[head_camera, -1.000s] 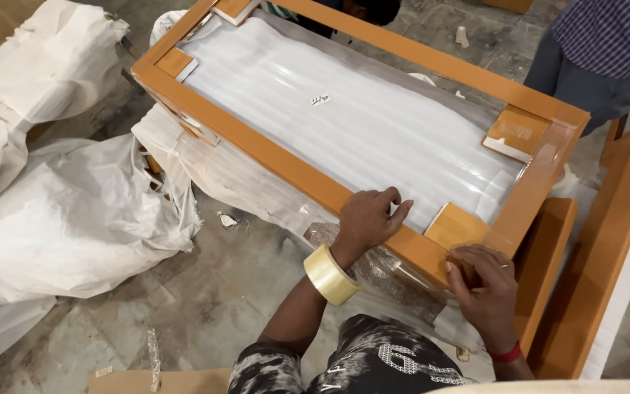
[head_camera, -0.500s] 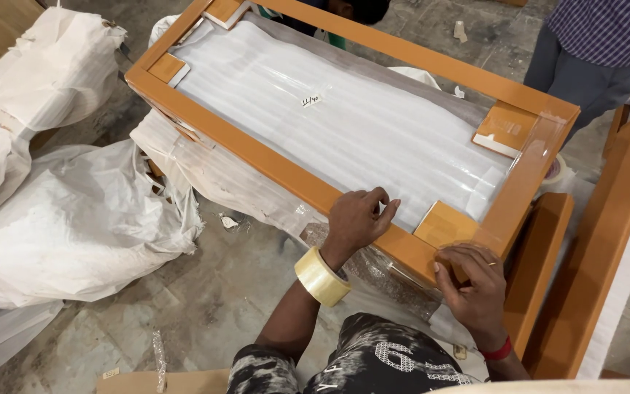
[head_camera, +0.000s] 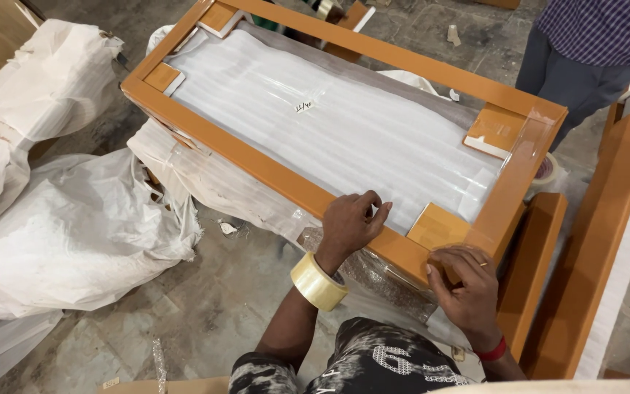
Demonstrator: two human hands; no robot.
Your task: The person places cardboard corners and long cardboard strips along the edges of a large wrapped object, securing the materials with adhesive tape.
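Orange-brown wooden frame (head_camera: 271, 169), likely stiff, heavy and slick under clear film, lies flat beneath both hands: left hand (head_camera: 349, 225) fingers spread on its near rail, right hand (head_camera: 464, 284) fingers bunched, pressing its near corner.

An orange wooden frame (head_camera: 271, 169) lies flat, filled by a white foam-wrapped panel (head_camera: 337, 131).

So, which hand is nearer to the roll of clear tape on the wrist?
Left. The left hand wears the tape roll on its own wrist while resting on the orange frame. The right hand presses the frame's corner, apart from the roll.
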